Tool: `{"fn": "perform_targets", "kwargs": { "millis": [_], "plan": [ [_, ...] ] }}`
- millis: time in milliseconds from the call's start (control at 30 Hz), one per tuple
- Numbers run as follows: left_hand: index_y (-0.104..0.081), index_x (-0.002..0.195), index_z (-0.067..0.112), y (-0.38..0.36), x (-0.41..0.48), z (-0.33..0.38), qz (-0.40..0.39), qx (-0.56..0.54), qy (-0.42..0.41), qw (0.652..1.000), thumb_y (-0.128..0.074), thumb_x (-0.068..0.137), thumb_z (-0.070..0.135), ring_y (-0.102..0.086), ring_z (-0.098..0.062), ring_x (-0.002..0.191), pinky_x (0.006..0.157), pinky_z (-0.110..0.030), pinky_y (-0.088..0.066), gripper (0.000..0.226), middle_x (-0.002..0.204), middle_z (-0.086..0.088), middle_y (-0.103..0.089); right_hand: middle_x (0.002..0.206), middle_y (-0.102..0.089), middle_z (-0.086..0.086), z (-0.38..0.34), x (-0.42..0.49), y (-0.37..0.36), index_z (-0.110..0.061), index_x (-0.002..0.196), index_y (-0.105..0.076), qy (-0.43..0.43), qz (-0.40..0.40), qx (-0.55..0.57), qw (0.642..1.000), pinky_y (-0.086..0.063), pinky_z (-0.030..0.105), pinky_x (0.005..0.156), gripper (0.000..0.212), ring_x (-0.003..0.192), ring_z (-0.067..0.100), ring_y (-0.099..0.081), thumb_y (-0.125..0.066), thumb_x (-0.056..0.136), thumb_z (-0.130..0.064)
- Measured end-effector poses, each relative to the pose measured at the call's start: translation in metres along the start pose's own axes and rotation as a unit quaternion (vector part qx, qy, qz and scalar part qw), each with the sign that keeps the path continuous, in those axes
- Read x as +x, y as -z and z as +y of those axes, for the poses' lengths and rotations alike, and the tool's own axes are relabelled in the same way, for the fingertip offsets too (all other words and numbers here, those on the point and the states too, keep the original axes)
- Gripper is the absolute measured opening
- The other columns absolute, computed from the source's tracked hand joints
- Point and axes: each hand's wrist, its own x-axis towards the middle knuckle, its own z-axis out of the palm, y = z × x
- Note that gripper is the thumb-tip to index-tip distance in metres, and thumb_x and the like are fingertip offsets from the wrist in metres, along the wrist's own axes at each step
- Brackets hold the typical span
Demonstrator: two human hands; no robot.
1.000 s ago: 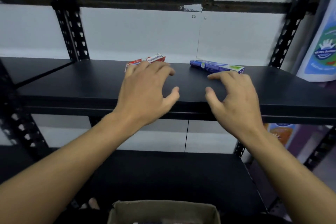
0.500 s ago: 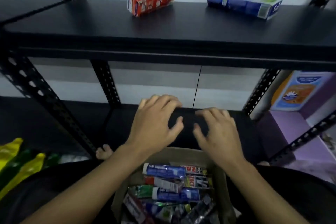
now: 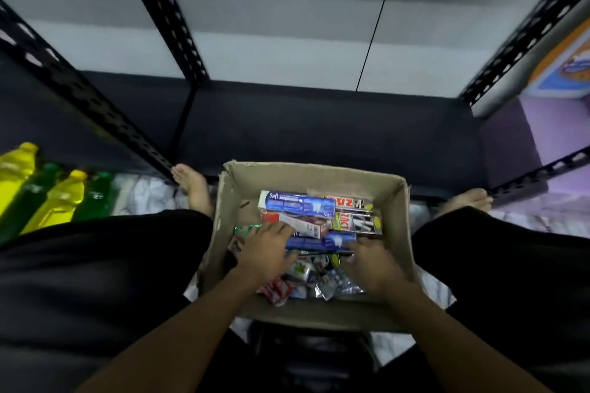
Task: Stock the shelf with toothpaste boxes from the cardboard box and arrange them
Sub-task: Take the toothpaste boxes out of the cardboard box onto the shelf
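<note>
At the bottom of the picture two bare arms reach up into the middle. A moment ago both hands were up by the shelf, and now they have come down into the cardboard box (image 3: 314, 171). The left hand (image 3: 266, 249) lies on the pile with its fingertips on a red and white box (image 3: 298, 224). The right hand (image 3: 372, 260) is low on the right side of the pile, with its fingers at the end of a dark blue box (image 3: 322, 242). Both hands lie over the boxes with the fingers a little bent, but I cannot tell if either one has got hold of anything yet. The toothpaste boxes are all in a jumble inside the cardboard box, which sits in the middle of the picture between the person's knees. A blue and white box (image 3: 297, 205) lies at the far side of the pile, next to two black and white boxes (image 3: 356, 223). So I think the next box is being picked out now, and there are lots still to go. Past the cardboard box are two bare feet (image 3: 191, 183). On the left stand yellow and green bottles (image 3: 41, 195). Behind all this is a dark lower shelf (image 3: 319, 124) with nothing on it. The shelf with the two boxes already on it has gone out of sight above.
</note>
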Motion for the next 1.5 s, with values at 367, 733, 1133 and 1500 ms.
{"fn": "perform_targets", "kwargs": {
  "millis": [367, 733, 1133, 1500],
  "plan": [
    [-0.039, 0.143, 0.024, -0.048, 0.008, -0.013, -0.096, -0.003, -0.065, 0.993, -0.062, 0.083, 0.061, -0.039, -0.023, 0.131, 0.108, -0.039, -0.030, 0.074, 0.145, 0.002, -0.044, 0.123, -0.060, 0.008, 0.036, 0.016, -0.052, -0.020, 0.125, -0.062, -0.066, 0.002, 0.119, 0.991, -0.048, 0.038, 0.098, 0.045, 0.113, 0.028, -0.057, -0.072, 0.082, -0.031],
    [-0.036, 0.147, 0.028, -0.069, 0.026, 0.013, -0.151, 0.036, -0.114, 0.981, -0.067, 0.086, 0.049, -0.049, -0.025, 0.127, 0.106, -0.040, -0.029, 0.072, 0.141, -0.002, -0.053, 0.158, -0.022, 0.012, 0.063, 0.031, -0.065, -0.015, 0.154, -0.022, -0.111, -0.055, 0.198, 0.972, -0.040, 0.040, 0.110, 0.093, 0.130, 0.031, -0.048, -0.077, 0.081, -0.024],
    [-0.053, 0.133, 0.029, -0.048, 0.028, 0.001, -0.093, -0.026, -0.108, 0.989, -0.068, 0.088, 0.035, -0.063, -0.023, 0.102, 0.086, -0.037, -0.050, 0.047, 0.124, -0.002, -0.064, 0.146, -0.042, 0.014, 0.077, 0.038, -0.073, -0.020, 0.143, -0.044, -0.084, -0.058, 0.142, 0.985, -0.031, 0.028, 0.109, 0.086, 0.132, 0.030, -0.038, -0.085, 0.070, -0.039],
    [-0.054, 0.133, 0.027, -0.011, 0.025, -0.013, -0.063, -0.058, -0.081, 0.993, -0.073, 0.085, 0.035, -0.059, -0.023, 0.117, 0.094, -0.038, -0.050, 0.053, 0.132, -0.002, -0.062, 0.138, -0.039, 0.011, 0.060, 0.019, -0.044, -0.022, 0.131, -0.051, -0.030, -0.032, 0.074, 0.996, -0.048, 0.038, 0.099, 0.063, 0.112, 0.034, -0.056, -0.081, 0.075, -0.021]
  ]
}}
